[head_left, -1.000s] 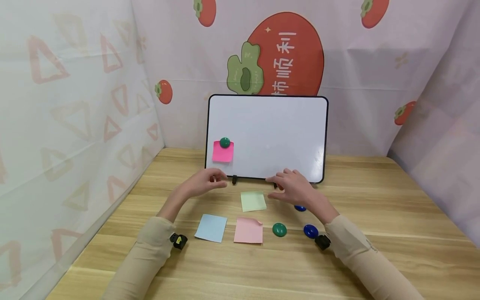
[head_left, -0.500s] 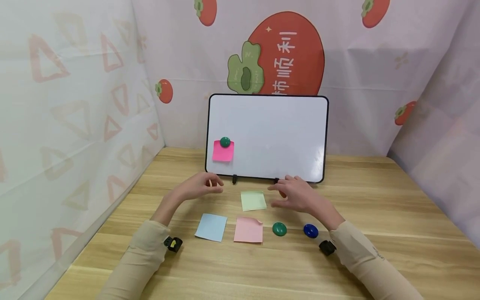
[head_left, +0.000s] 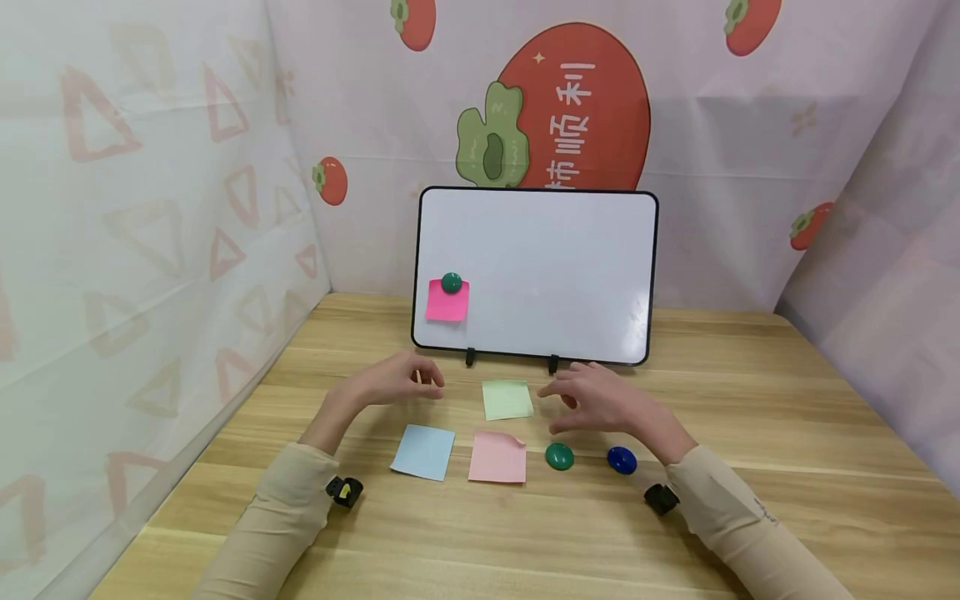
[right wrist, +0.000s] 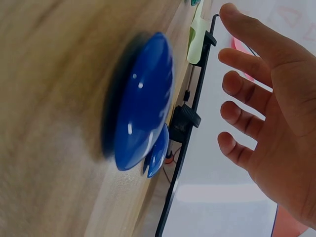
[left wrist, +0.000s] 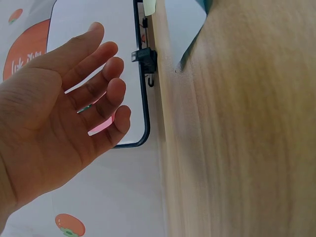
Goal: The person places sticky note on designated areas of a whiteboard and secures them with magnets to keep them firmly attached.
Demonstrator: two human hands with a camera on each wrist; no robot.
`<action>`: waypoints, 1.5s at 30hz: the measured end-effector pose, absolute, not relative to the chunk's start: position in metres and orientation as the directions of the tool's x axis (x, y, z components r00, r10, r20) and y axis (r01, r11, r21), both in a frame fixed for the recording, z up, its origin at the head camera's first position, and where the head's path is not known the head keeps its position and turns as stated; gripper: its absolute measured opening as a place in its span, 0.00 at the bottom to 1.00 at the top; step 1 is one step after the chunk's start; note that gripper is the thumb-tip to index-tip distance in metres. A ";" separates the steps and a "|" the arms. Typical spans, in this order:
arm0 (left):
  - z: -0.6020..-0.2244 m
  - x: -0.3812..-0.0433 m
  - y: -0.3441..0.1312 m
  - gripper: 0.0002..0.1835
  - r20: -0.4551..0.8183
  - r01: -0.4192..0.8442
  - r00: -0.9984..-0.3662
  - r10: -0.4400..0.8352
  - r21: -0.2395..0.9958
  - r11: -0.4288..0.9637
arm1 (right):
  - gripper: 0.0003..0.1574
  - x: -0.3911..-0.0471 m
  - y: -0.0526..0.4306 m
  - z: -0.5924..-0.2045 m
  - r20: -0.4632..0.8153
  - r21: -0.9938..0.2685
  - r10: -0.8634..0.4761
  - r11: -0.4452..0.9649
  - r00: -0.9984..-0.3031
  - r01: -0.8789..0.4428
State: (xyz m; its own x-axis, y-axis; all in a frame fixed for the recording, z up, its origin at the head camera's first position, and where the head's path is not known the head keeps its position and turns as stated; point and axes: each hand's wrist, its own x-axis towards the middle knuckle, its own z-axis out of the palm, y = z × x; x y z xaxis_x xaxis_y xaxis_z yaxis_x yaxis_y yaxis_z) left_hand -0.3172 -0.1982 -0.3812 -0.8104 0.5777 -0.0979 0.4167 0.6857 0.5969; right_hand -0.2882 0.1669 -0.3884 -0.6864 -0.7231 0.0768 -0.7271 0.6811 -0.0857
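Note:
My left hand (head_left: 397, 379) hovers above the table left of a pale green sticky note (head_left: 507, 400), holding nothing. Its fingers are loosely bent in the left wrist view. To the note's right is my right hand (head_left: 600, 398), also with nothing in it and its fingers relaxed. Nearer me lie a light blue sticky note (head_left: 423, 452), a pale pink one (head_left: 497, 458) with a curled corner, a green magnet (head_left: 559, 456) and a blue magnet (head_left: 622, 460). A second blue magnet (right wrist: 157, 153) shows in the right wrist view; the right hand hides it in the head view.
A whiteboard (head_left: 536, 250) stands behind the notes on small black feet (head_left: 553, 363). At its lower left, a bright pink note (head_left: 447, 307) is under a green magnet (head_left: 452, 283). Printed cloth (head_left: 375, 242) hangs at the back and sides of the wooden table (head_left: 465, 542).
Both hands have drawn back from the whiteboard and slightly apart, the left leftward and the right rightward. The second blue magnet has gone out of sight behind the right hand in the head view.

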 end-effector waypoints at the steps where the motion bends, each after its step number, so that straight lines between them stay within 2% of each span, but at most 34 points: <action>1: -0.381 -0.317 -0.198 0.10 -0.104 0.417 -0.808 0.580 0.596 0.687 | 0.33 -0.288 0.167 -0.388 0.067 -0.093 -0.729 0.676 -0.682 -0.731; 9: -0.379 -0.313 -0.199 0.08 -0.177 0.434 -0.766 0.619 0.569 0.699 | 0.31 -0.285 0.168 -0.390 -0.041 -0.165 -0.746 0.661 -0.665 -0.732; 14: -0.377 -0.312 -0.201 0.09 -0.205 0.435 -0.740 0.640 0.580 0.689 | 0.31 -0.284 0.168 -0.390 -0.061 -0.182 -0.757 0.649 -0.651 -0.738; 21: -0.375 -0.308 -0.200 0.09 -0.306 0.385 -0.721 0.621 0.569 0.727 | 0.31 -0.283 0.170 -0.387 -0.075 -0.225 -0.779 0.622 -0.623 -0.750; 25: -0.374 -0.305 -0.199 0.10 -0.349 0.365 -0.715 0.606 0.554 0.748 | 0.29 -0.284 0.172 -0.387 -0.103 -0.281 -0.776 0.623 -0.623 -0.730; 30: -0.379 -0.305 -0.200 0.11 -0.395 0.312 -0.723 0.567 0.545 0.778 | 0.27 -0.283 0.173 -0.386 -0.183 -0.364 -0.756 0.646 -0.629 -0.671; 37: -0.383 -0.305 -0.199 0.11 -0.402 0.288 -0.743 0.535 0.529 0.798 | 0.29 -0.280 0.173 -0.385 -0.281 -0.416 -0.703 0.703 -0.653 -0.578; 45: -0.386 -0.306 -0.199 0.11 -0.408 0.278 -0.768 0.494 0.483 0.830 | 0.29 -0.277 0.170 -0.387 -0.319 -0.444 -0.668 0.732 -0.672 -0.517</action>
